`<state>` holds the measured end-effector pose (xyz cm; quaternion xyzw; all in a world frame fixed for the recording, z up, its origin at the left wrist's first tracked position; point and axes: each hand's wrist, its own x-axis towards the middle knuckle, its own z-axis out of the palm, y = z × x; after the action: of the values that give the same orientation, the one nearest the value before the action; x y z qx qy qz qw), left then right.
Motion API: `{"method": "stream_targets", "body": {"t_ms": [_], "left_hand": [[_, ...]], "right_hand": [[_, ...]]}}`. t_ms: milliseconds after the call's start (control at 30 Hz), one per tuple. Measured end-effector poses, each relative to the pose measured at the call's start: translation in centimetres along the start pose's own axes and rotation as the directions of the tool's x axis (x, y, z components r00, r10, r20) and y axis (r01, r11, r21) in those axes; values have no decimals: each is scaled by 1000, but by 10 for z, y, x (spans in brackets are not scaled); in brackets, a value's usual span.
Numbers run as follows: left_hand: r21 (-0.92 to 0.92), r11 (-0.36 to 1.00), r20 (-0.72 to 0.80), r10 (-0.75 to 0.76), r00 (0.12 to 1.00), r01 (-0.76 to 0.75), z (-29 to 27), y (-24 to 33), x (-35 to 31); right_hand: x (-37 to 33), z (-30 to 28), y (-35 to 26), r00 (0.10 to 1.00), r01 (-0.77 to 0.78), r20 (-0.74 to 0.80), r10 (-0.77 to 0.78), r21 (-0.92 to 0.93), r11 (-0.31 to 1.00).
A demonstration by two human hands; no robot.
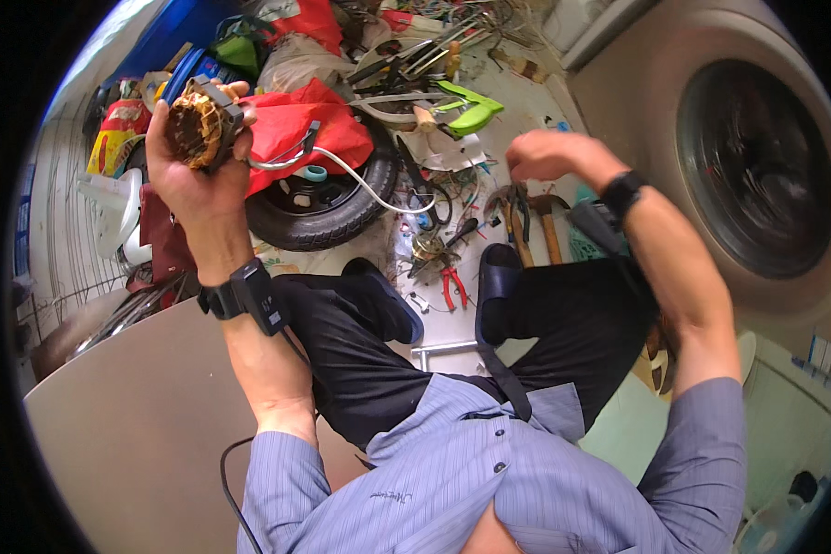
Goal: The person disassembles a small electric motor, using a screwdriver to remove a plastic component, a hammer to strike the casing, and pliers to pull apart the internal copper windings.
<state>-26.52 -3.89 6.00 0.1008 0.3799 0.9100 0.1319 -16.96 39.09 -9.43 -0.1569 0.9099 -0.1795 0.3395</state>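
My left hand [198, 152] is raised at the upper left, its fingers closed around a motor stator [197, 129], a dark metal core with brown, copper-coloured windings. Beside that hand, a white cable [360, 181] loops over a small black tyre [328, 217] and a red bag [309, 129]. My right hand [543, 155] hangs over the floor at the right, fingers curled downward. Whatever those fingers may hold is hidden. Just below it are dark-handled pliers [520, 217] and a hammer [548, 222].
A front-loading washing machine [757, 166] stands at the right. Between my slippered feet lie red-handled pliers [453, 288] and a screwdriver [463, 231]. Farther off are a green-handled hacksaw [471, 109] and heaped tools. White wire racks and bags crowd the left wall.
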Motion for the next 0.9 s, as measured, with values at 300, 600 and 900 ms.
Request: {"method": "stream_targets", "body": {"t_ms": [300,600,900], "left_hand": [[626,766,-339,440,832,-150,-3,27,-39],[149,978,-396,-75,915,144,6,0,-39],[-161,947,-199,-306,931,277,6,-26,-31]], "right_hand": [[175,278,-12,773,216,-624,-112,93,972],[202,246,-48,864,-312,-275,421,364,878],[162,245,-3,760,-195,-550,346,315,929]]}}
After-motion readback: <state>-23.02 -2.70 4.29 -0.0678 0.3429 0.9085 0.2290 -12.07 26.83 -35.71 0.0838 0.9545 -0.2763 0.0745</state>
